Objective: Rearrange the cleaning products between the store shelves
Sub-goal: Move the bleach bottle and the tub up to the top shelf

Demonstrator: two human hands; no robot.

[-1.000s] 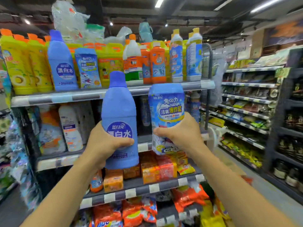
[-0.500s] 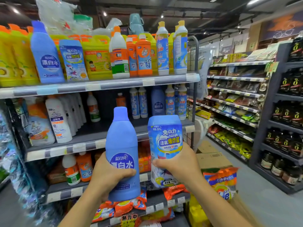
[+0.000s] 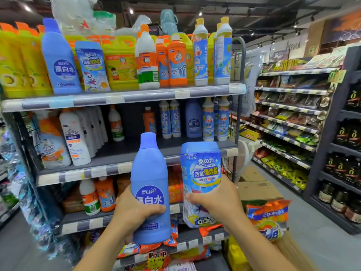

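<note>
Supermarket aisle: left hand [image 3: 132, 210] grips a tall blue plastic bottle [image 3: 150, 173], right hand [image 3: 216, 202] a light-blue labelled canister [image 3: 201, 167], seemingly mid-carry; next, probably stand both upright on the grey middle shelf [image 3: 97, 173].

On the right, racks of packaged food [image 3: 289, 122] line the aisle. Dark jars [image 3: 350, 133] fill the nearest right-hand unit. A cardboard box [image 3: 257, 189] sits on the grey floor [image 3: 322, 243]. Small ceiling lights [image 3: 131, 11] glow overhead.
</note>
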